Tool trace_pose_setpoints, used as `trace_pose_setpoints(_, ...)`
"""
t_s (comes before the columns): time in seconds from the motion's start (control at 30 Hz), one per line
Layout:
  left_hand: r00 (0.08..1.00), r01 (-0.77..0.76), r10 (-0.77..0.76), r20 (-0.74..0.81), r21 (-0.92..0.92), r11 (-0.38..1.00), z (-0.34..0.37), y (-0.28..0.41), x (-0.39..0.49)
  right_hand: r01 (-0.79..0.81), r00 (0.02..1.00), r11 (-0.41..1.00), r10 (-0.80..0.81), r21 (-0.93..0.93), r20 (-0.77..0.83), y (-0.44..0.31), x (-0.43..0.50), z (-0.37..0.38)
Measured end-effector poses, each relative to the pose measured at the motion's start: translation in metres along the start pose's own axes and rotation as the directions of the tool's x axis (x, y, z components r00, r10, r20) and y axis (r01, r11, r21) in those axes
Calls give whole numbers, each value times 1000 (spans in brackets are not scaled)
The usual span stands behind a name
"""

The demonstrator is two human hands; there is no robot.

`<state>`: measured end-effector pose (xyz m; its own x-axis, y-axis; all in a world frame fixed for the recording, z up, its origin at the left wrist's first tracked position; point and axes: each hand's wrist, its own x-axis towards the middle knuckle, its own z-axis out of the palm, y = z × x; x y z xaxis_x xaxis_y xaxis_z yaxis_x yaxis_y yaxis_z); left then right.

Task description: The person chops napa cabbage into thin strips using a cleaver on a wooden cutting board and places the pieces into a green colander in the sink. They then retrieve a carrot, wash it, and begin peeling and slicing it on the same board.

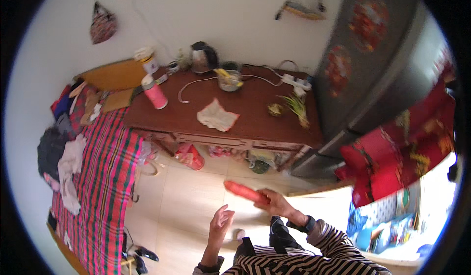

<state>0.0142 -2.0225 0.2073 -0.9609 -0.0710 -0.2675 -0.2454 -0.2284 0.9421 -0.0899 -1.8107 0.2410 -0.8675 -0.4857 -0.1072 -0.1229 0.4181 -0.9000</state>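
Note:
My right hand (276,203) grips the end of a long orange-red object (243,191), which looks like a carrot, and holds it out to the left above the tiled floor. Just left of it, my left hand (221,218) is raised with its fingers loosely bent and holds nothing. Beyond both hands stands a dark red wooden desk (176,118). On it lie a pale cloth (218,116) with a red edge, a bunch of green onions (297,109) and a small brownish lump (275,109). A bowl (229,84) with yellow items stands farther back.
A pink bottle (156,95), an electric kettle (204,58) and a power strip (295,81) are on the desk. A dark refrigerator (362,69) stands at the right, near a red hanging cloth (401,150). Plaid fabric (106,164) covers a surface at left. Black shoes (146,253) lie below.

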Motion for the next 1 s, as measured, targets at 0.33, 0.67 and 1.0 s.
trace_pose_setpoints(0.33,856,178,-124,503,-59,982,120,-6,-31,-87,968,994,68,-68,-243,-16,-198,-20)
trace_pose_setpoints(0.67,554,503,-247,795,-83,860,328,-29,-61,-33,670,910,327,414,-666,19,-413,-114)
trace_pose_setpoints(1.0,277,615,-374,885,135,776,495,-76,-118,1,410,908,382,419,-828,63,-527,-172)
